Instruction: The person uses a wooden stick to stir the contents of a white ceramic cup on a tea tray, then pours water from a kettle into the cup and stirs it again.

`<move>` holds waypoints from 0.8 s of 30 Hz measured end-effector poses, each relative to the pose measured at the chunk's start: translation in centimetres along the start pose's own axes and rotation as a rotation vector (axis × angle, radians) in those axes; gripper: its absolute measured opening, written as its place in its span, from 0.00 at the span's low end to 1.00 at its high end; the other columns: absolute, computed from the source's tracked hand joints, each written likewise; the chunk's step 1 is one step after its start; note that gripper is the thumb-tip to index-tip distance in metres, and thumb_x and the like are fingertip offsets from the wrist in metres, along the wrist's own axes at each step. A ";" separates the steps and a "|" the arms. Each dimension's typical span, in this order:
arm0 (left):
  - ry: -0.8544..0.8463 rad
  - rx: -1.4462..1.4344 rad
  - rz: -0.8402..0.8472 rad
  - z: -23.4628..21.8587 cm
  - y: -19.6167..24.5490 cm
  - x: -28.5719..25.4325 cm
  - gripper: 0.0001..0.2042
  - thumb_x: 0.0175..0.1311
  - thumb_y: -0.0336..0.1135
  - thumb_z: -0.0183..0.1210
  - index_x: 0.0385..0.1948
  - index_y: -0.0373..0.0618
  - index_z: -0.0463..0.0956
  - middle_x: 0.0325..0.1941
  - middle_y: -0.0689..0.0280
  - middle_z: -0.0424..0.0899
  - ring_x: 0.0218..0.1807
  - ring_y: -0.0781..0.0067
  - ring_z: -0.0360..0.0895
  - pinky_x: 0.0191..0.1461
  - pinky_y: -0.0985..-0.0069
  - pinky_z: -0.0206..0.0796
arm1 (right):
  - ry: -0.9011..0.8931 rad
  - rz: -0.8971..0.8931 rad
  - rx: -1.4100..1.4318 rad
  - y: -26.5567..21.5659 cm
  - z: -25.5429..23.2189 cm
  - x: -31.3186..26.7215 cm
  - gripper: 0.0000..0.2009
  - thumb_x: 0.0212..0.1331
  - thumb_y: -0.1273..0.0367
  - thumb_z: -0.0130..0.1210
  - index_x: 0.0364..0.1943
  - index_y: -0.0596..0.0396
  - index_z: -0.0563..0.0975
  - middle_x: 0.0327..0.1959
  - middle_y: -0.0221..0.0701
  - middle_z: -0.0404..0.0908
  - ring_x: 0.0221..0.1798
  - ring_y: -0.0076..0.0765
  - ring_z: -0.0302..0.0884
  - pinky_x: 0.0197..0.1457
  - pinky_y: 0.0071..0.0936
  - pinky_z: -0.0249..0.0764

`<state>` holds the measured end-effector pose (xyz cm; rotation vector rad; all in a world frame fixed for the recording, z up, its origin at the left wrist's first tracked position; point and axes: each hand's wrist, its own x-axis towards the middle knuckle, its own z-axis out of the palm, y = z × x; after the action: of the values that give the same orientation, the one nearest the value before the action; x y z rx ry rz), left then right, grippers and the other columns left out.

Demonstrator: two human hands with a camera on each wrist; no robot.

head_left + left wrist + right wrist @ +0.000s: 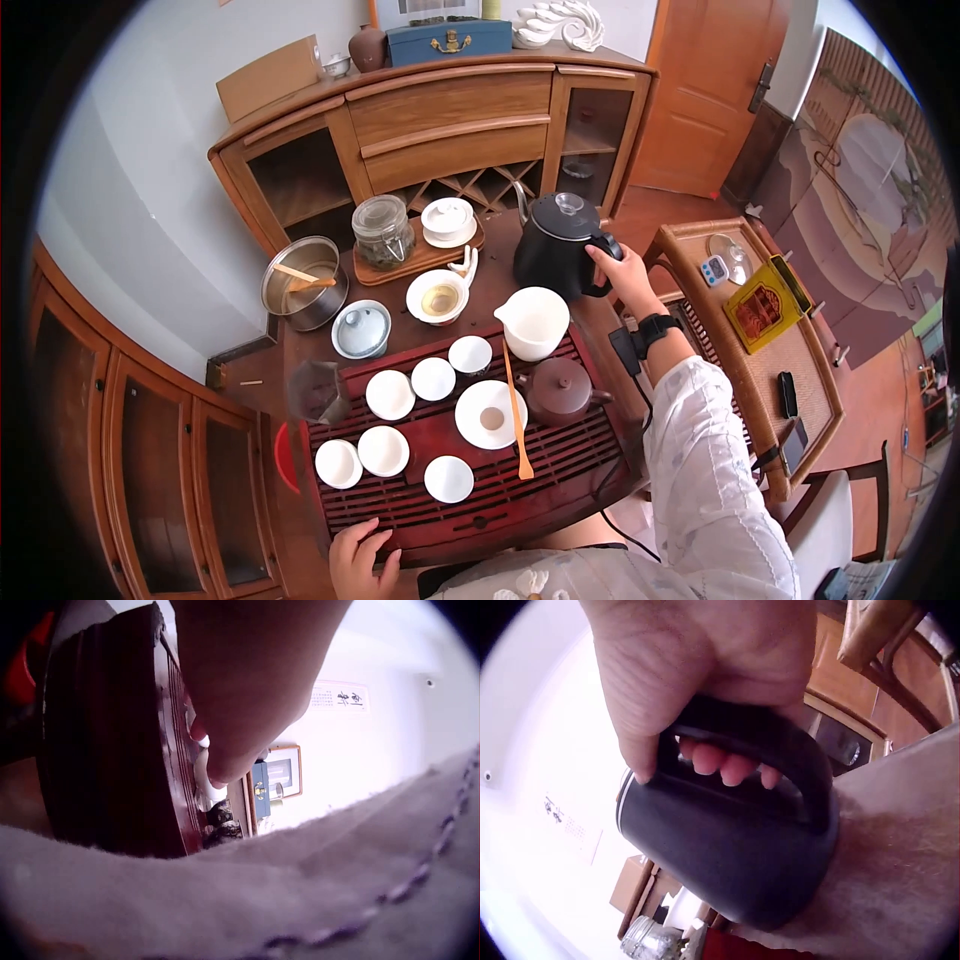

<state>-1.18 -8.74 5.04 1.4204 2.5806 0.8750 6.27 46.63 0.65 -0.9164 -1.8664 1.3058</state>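
A black kettle (562, 245) with a clear lid knob stands at the back right of the table, its spout toward the back left. My right hand (625, 280) grips its handle; in the right wrist view the fingers of the right hand (712, 697) curl through the handle of the kettle (727, 840). My left hand (362, 562) rests at the front edge of the dark red slatted tray (440, 525), fingers loosely bent and holding nothing. The left wrist view shows the left hand (240, 697) beside the tray (112, 742).
On the tray stand several white cups (390, 394), a white pitcher (534, 323), a brown teapot (560, 390) and a wooden stick (515, 410) across a white bowl (480, 428). Behind are a glass jar (383, 230), a lidded bowl (361, 330) and a metal pot (320, 305). A wicker side table (800, 400) is right.
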 end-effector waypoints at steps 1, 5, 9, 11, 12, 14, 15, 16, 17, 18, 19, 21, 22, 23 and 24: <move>-0.003 0.001 0.000 -0.1 0.1 0.2 0.12 0.62 0.34 0.61 0.45 0.39 0.78 0.54 0.56 0.78 0.56 0.51 0.73 0.60 0.61 0.66 | 0.029 -0.009 0.061 0.1 -0.2 -0.6 0.19 0.56 0.57 0.66 0.34 0.60 0.77 0.16 0.27 0.76 0.18 0.20 0.71 0.22 0.20 0.64; -0.003 -0.013 0.041 -0.1 0.1 0.3 0.12 0.62 0.34 0.60 0.44 0.39 0.78 0.54 0.55 0.78 0.55 0.51 0.74 0.59 0.61 0.66 | 0.047 0.023 0.179 -0.2 -2.7 -4.3 0.15 0.58 0.61 0.65 0.28 0.58 0.74 0.13 0.26 0.72 0.14 0.20 0.68 0.19 0.20 0.62; 0.025 -0.048 0.056 0.4 -0.2 -0.3 0.15 0.59 0.36 0.64 0.45 0.40 0.78 0.52 0.56 0.78 0.54 0.51 0.74 0.58 0.59 0.65 | 0.097 0.055 0.178 0.2 -6.1 -9.6 0.15 0.59 0.63 0.63 0.25 0.57 0.72 0.12 0.26 0.70 0.12 0.21 0.66 0.17 0.20 0.61; 0.071 -0.051 0.069 2.0 -0.9 -1.0 0.18 0.48 0.29 0.65 0.44 0.41 0.76 0.52 0.57 0.76 0.54 0.52 0.71 0.59 0.60 0.63 | 0.136 0.056 0.179 0.3 -7.6 -12.9 0.14 0.60 0.63 0.63 0.25 0.56 0.72 0.11 0.25 0.69 0.12 0.21 0.65 0.17 0.20 0.61; 0.120 -0.058 0.069 2.5 -1.4 -0.7 0.20 0.46 0.30 0.67 0.44 0.42 0.77 0.53 0.58 0.77 0.54 0.52 0.71 0.59 0.59 0.63 | 0.156 0.061 0.217 0.9 -8.4 -14.6 0.14 0.60 0.64 0.62 0.24 0.55 0.71 0.11 0.25 0.68 0.12 0.21 0.64 0.17 0.21 0.62; 0.189 -0.063 0.074 2.5 -0.8 0.7 0.25 0.42 0.32 0.71 0.47 0.42 0.76 0.52 0.59 0.77 0.54 0.52 0.71 0.60 0.58 0.64 | 0.217 0.078 0.209 1.2 -9.6 -18.3 0.14 0.60 0.65 0.61 0.23 0.54 0.70 0.11 0.24 0.68 0.12 0.20 0.63 0.17 0.21 0.61; 0.183 -0.068 0.058 3.0 -0.7 1.4 0.30 0.41 0.34 0.73 0.51 0.41 0.73 0.53 0.58 0.77 0.55 0.51 0.71 0.60 0.58 0.63 | 0.236 0.069 0.214 0.5 -9.8 -20.4 0.13 0.60 0.66 0.61 0.23 0.54 0.70 0.11 0.24 0.68 0.11 0.20 0.62 0.17 0.21 0.61; 0.189 -0.089 0.027 3.2 0.1 2.2 0.33 0.40 0.36 0.74 0.53 0.41 0.72 0.53 0.57 0.76 0.56 0.51 0.70 0.60 0.58 0.63 | 0.246 0.060 0.243 0.8 -10.3 -22.4 0.13 0.60 0.67 0.61 0.23 0.53 0.70 0.11 0.24 0.68 0.12 0.19 0.62 0.17 0.20 0.60; 0.195 -0.112 -0.006 3.6 1.0 3.1 0.35 0.39 0.38 0.75 0.54 0.40 0.71 0.54 0.56 0.76 0.56 0.51 0.70 0.61 0.58 0.63 | 0.289 0.062 0.248 0.9 -10.5 -24.3 0.12 0.60 0.68 0.61 0.23 0.53 0.70 0.12 0.23 0.68 0.12 0.18 0.62 0.16 0.19 0.58; 0.186 -0.147 -0.015 4.1 1.4 3.8 0.37 0.38 0.39 0.76 0.55 0.40 0.69 0.54 0.56 0.75 0.56 0.51 0.69 0.61 0.59 0.63 | 0.319 0.065 0.267 1.0 -10.9 -26.4 0.11 0.59 0.69 0.61 0.24 0.53 0.70 0.13 0.22 0.68 0.12 0.17 0.62 0.16 0.19 0.57; 0.179 -0.181 -0.022 4.8 1.6 4.5 0.40 0.37 0.40 0.77 0.56 0.39 0.68 0.55 0.55 0.75 0.57 0.51 0.69 0.61 0.59 0.63 | 0.343 0.061 0.285 1.0 -11.2 -28.5 0.10 0.58 0.69 0.61 0.26 0.53 0.71 0.14 0.21 0.68 0.13 0.16 0.62 0.16 0.18 0.56; 0.154 -0.157 -0.010 5.3 2.4 5.9 0.41 0.38 0.43 0.77 0.58 0.40 0.67 0.55 0.54 0.75 0.57 0.51 0.70 0.61 0.59 0.64 | 0.421 0.058 0.367 1.7 -11.6 -32.3 0.09 0.56 0.69 0.63 0.28 0.53 0.72 0.16 0.18 0.67 0.15 0.14 0.60 0.17 0.16 0.53; 0.168 -0.133 0.015 6.0 2.3 6.3 0.40 0.38 0.43 0.77 0.57 0.40 0.68 0.54 0.54 0.75 0.56 0.51 0.70 0.60 0.59 0.64 | 0.481 0.017 0.381 2.1 -11.5 -33.9 0.09 0.55 0.70 0.63 0.29 0.53 0.73 0.16 0.18 0.67 0.15 0.13 0.59 0.17 0.16 0.52; 0.180 -0.111 0.038 6.7 2.2 6.6 0.39 0.38 0.43 0.76 0.56 0.40 0.68 0.54 0.54 0.76 0.56 0.51 0.71 0.60 0.59 0.65 | 0.488 0.030 0.352 2.0 -11.9 -35.7 0.09 0.54 0.69 0.64 0.29 0.53 0.73 0.17 0.19 0.68 0.14 0.12 0.58 0.16 0.16 0.51; 0.183 -0.116 0.030 6.8 2.6 6.7 0.39 0.38 0.43 0.76 0.56 0.40 0.68 0.54 0.54 0.76 0.56 0.51 0.71 0.60 0.59 0.65 | 0.514 0.014 0.332 2.0 -12.4 -37.3 0.10 0.56 0.68 0.63 0.33 0.54 0.72 0.16 0.18 0.67 0.13 0.13 0.58 0.15 0.16 0.51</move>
<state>-0.89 0.69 2.02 1.4126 2.5901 1.1905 36.55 21.77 -2.75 -0.9721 -1.2121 1.1990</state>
